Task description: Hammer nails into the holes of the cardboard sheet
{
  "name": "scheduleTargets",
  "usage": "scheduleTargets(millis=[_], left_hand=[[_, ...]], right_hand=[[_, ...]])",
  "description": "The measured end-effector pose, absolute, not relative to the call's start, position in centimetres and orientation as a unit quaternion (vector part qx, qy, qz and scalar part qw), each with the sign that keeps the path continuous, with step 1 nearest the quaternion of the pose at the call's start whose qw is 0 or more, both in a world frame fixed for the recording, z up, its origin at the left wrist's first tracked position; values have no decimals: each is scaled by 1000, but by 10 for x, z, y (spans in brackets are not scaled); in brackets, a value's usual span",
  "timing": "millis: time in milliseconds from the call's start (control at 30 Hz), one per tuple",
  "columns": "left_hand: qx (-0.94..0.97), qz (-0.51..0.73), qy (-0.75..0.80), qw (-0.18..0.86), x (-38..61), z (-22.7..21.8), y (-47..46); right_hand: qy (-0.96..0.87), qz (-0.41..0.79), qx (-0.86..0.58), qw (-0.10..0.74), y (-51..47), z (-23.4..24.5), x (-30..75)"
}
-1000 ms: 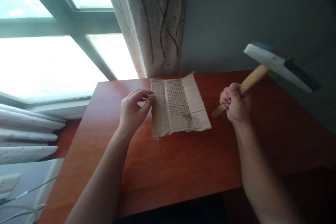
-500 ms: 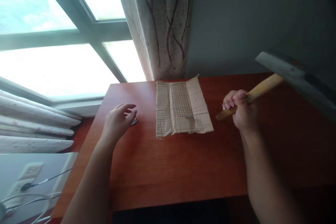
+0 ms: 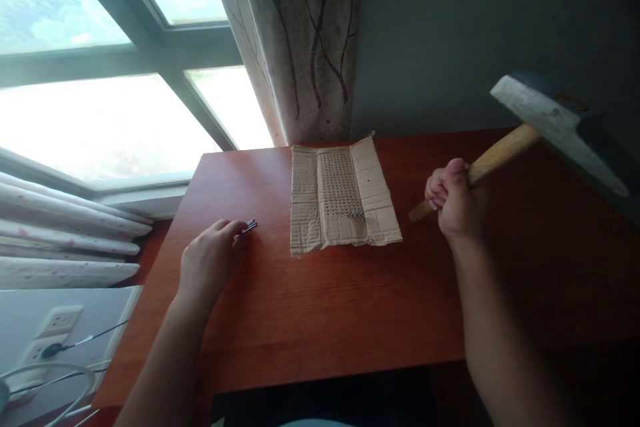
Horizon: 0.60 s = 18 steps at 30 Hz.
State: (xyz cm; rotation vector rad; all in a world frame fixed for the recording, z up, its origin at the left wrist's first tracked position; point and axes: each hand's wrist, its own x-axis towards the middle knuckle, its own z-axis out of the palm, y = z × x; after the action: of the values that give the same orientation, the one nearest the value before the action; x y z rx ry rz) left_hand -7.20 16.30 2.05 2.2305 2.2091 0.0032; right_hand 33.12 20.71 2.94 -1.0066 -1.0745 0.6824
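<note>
Fingers of the right hand (image 3: 453, 203) hold the hammer (image 3: 515, 147) tight, up over the table (image 3: 325, 307), at 3 o'clock from the cardboard (image 3: 373, 207). Its long handle points to 2 o'clock, head on top. The left hand (image 3: 207, 257) touches small nails (image 3: 249, 227) at 9 o'clock; I cannot tell if its fingers grip them.

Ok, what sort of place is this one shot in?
Probably a room in a home rather than a workshop: a wooden desk stands against a wall, beside a window with a patterned curtain, and wall sockets sit low at the left.
</note>
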Motion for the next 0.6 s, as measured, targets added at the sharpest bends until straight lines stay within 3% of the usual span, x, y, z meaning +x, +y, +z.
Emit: scheduleTargets(millis=[600], left_hand=[[715, -37, 698, -20, -70, 20, 163]], right_hand=[[-485, 305, -441, 691, 207, 29, 331]])
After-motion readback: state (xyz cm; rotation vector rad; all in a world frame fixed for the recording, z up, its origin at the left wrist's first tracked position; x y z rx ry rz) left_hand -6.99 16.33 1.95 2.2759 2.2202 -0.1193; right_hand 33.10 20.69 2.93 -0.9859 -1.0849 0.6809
